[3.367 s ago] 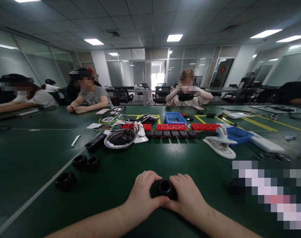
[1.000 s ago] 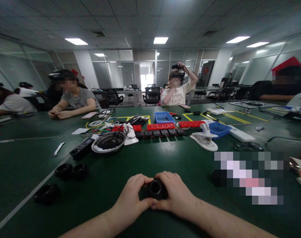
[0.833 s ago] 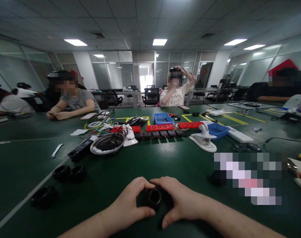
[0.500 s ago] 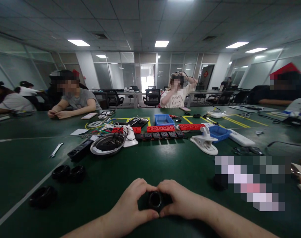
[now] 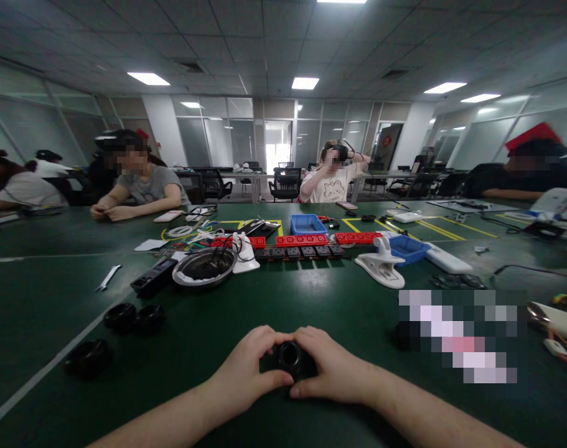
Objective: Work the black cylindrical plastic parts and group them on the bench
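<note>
A glossy black ring-shaped part (image 5: 290, 356) stands over the near middle of the green table, its round hole facing me. My left hand (image 5: 257, 361) curls round its left side, fingers at the top and thumb low in front. From the right, my right hand (image 5: 332, 367) closes on the same part, fingers over the top and thumb below it. Both sets of fingertips meet near its upper edge. To the left lie similar black parts: one ring (image 5: 119, 318) beside another ring (image 5: 150, 318), and a third ring (image 5: 88, 359) nearer me.
Beyond my hands are a metal bowl (image 5: 203, 269), a white clip stand (image 5: 381, 269), red sockets (image 5: 302, 241) and a blue tray (image 5: 308, 224). A wrench (image 5: 108, 278) lies left. On the right is a blurred-out item (image 5: 455, 336). Several people sit around the table.
My hands and the ring-shaped part sit slightly higher in the picture. My right thumb has shifted a little down and left. Across the table, a person's hand has risen to their headset.
</note>
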Motion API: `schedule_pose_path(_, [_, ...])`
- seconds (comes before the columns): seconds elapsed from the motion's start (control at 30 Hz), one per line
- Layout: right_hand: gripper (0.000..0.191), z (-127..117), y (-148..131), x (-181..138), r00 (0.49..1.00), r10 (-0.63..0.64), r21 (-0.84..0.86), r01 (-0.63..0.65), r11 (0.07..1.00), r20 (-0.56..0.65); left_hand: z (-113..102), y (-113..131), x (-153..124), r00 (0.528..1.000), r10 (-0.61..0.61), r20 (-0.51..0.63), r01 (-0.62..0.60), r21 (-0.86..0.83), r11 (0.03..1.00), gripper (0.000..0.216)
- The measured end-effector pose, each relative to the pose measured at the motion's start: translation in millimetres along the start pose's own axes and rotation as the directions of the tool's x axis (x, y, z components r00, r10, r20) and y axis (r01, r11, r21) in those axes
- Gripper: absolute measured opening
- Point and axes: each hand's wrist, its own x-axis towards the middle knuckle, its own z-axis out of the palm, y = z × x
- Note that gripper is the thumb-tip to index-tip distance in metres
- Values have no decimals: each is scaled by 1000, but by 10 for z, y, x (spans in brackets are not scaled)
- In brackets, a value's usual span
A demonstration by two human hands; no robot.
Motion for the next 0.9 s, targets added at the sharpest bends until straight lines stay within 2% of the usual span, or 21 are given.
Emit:
schedule_pose_path(0.13, [33, -101, 116, 27, 993, -46, 100, 36, 994, 104, -54, 8, 20, 997, 12, 71, -8, -49, 999, 40])
schedule_pose_path(0.27, [35, -51, 92, 52, 994, 58, 90, -66, 994, 89, -12, 35, 9, 999, -43, 27, 43, -16, 999, 35])
schedule_pose_path(0.4, [46, 108, -21, 39, 980, 185, -83, -190, 978, -70, 64, 40, -18, 992, -117, -55, 118, 2, 993, 32])
schedule_pose_path(0.5, [52, 169, -74, 19, 967, 183, -186, -216, 959, -180, 102, 14, -30, 990, -107, -88, 107, -4, 994, 31])
schedule_pose_path(0.57, [58, 137, -71, 2, 980, 136, -159, -159, 974, -147, 103, -7, -33, 994, -67, -81, 66, -11, 998, 33])
schedule_pose_path(0.67, [61, 13, -15, -20, 1000, 24, -16, -24, 1000, -16, 60, -26, -35, 1000, -5, -29, 4, -36, 999, 37])
schedule_pose_path(0.8, [35, -113, 91, -7, 991, -40, 77, 31, 997, 125, -22, -7, -35, 998, 27, 51, -23, -77, 997, 39])
schedule_pose_path(0.9, [29, -88, 121, 18, 994, 2, 91, -13, 996, 114, -31, 6, -32, 998, 7, 60, -2, -79, 997, 38])
